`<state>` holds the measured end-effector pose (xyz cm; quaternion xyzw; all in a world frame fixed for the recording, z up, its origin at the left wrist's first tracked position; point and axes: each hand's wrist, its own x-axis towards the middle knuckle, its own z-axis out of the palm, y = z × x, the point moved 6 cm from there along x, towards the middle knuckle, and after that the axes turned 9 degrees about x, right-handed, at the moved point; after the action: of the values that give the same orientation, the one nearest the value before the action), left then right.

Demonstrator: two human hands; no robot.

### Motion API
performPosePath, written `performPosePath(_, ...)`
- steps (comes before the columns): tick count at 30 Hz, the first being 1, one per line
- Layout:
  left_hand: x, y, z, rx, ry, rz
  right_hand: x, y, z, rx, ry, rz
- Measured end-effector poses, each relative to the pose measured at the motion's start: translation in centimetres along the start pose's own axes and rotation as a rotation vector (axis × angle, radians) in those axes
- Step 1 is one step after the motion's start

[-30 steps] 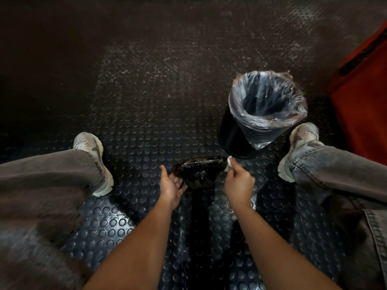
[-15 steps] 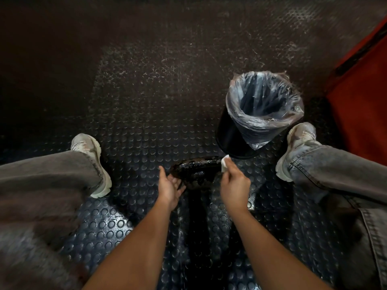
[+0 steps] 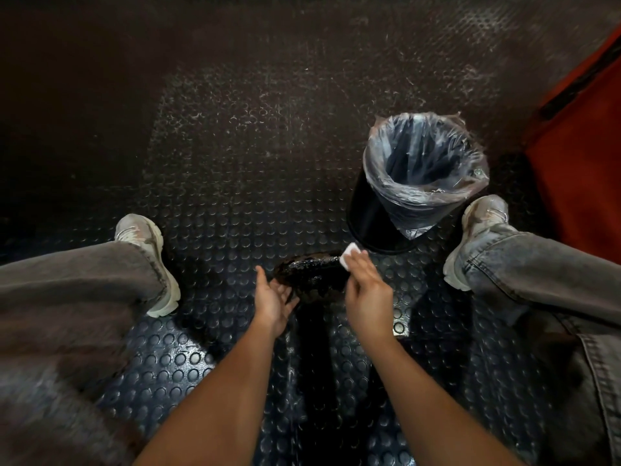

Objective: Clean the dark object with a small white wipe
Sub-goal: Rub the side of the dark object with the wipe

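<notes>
I am mid-wipe: my right hand [image 3: 368, 290] pinches the white wipe [image 3: 349, 257] on the dark object [image 3: 311, 275], my left hand [image 3: 274, 297] cups it. Next I rub across the top.

The scene is dim, and the far floor [image 3: 100, 95] fades into near black at the top and left. The light falls from above, near the person, and makes small shiny spots on the floor studs and glare on the plastic bag [image 3: 426, 169]. The right hand [image 3: 368, 297] is blurred. The wide lens bends the edges, and the trouser legs [image 3: 67, 314] there look soft.
</notes>
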<state>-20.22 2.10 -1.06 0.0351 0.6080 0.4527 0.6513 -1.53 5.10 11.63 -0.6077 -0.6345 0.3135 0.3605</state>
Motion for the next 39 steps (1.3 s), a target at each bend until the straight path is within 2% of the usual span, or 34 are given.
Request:
performPosePath(3,-0.1,0.0,0.0,0.01,0.001,-0.001,1.5,1.9,-1.5,0.02,0.113,0.263)
performPosePath(6,-0.2,0.1,-0.1,0.001,-0.004,-0.006,3.6,1.8,-1.6,-0.018,0.056,0.317)
performPosePath(8,0.1,0.1,-0.2,-0.013,0.008,-0.008,4.6,0.4,-1.3,-0.017,0.009,0.244)
performPosePath(12,0.3,-0.1,-0.1,-0.01,0.015,-0.002,3.3,-2.6,1.4,-0.099,-0.186,-0.102)
performPosePath(14,0.3,-0.1,0.0,-0.005,0.01,0.002,1.6,-2.0,1.4,-0.131,-0.173,-0.185)
performPosePath(16,0.3,-0.2,-0.2,-0.001,0.016,-0.005,0.4,-0.6,0.0,-0.071,-0.062,-0.114)
performPosePath(19,0.4,-0.2,-0.3,0.01,0.017,-0.01,0.5,1.8,-1.7,0.021,0.081,0.162)
performPosePath(21,0.3,-0.1,-0.3,0.016,0.02,-0.014,1.7,2.8,-2.0,0.008,0.093,0.317)
performPosePath(23,0.3,-0.2,-0.3,0.013,0.019,-0.023,3.1,2.6,-1.8,-0.035,0.051,0.339)
performPosePath(26,0.4,-0.2,-0.5,-0.001,0.024,-0.02,4.3,0.3,-1.1,-0.025,-0.012,0.214)
performPosePath(30,0.2,-0.1,-0.2,0.001,0.022,-0.016,2.1,-2.1,1.4,-0.149,-0.168,-0.195)
performPosePath(32,0.2,-0.1,-0.1,0.005,0.018,-0.016,0.8,-1.4,1.3,-0.18,-0.184,-0.235)
performPosePath(34,0.5,-0.3,-0.3,0.008,0.019,-0.018,0.1,-0.4,0.0,-0.138,-0.093,-0.133)
performPosePath(36,0.7,-0.4,-0.6,0.012,0.018,-0.018,0.5,0.7,-1.4,-0.041,0.019,0.048)
performPosePath(39,0.5,-0.5,-0.5,0.026,0.027,-0.025,2.4,1.7,-2.1,-0.03,0.068,0.255)
